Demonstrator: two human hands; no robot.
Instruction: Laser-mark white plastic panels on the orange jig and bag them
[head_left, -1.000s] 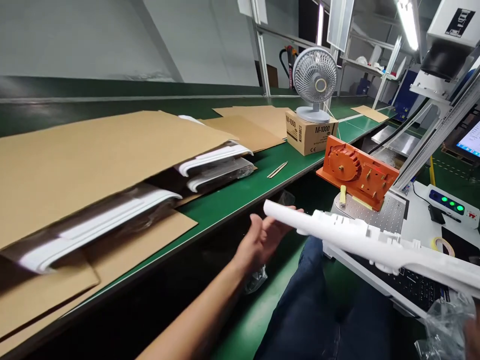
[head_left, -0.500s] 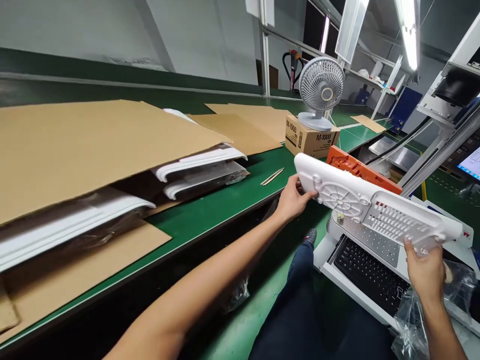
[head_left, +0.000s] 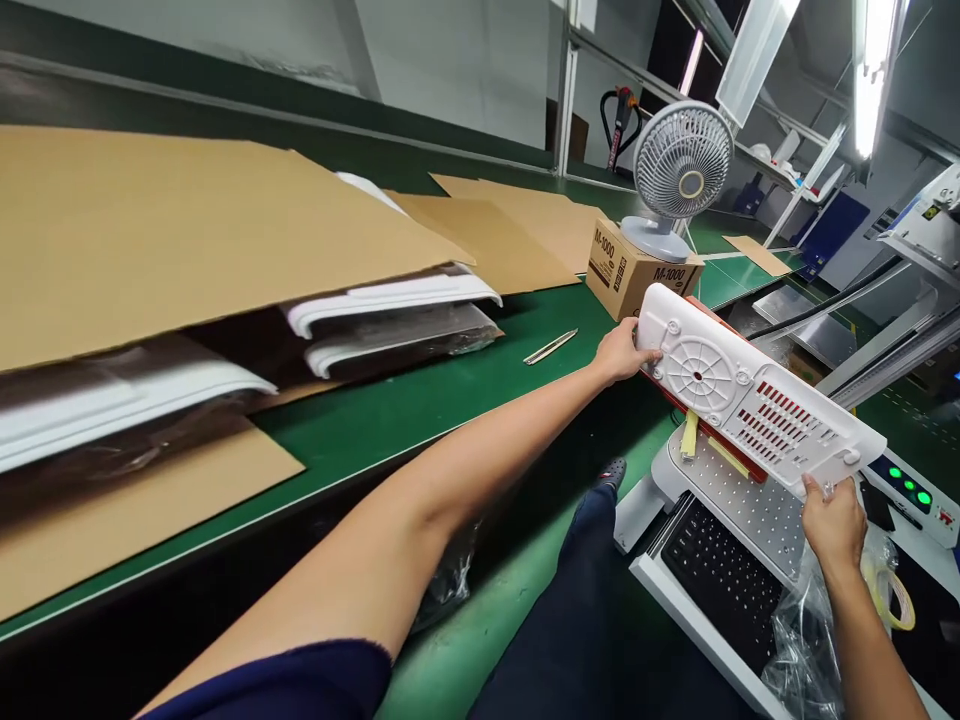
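A long white plastic panel, with a round spoked pattern and rows of slots, is tilted in front of me. My left hand grips its left end, thumb on the near face. At its lower right edge, my right hand is closed on it, also thumb in front. Behind the panel lies an orange-red holder, mostly hidden; red shows through the slots. Below them is a perforated metal plate with yellow blocks on it.
Cardboard sheets and wrapped white panels are stacked on the green bench. A fan stands on a carton. A keyboard, clear plastic film and a tape roll are at the lower right.
Both hands have brought the white panel down against the orange-red holder, which it now mostly covers. My view has shifted a little, and green-lit buttons now show at the right.
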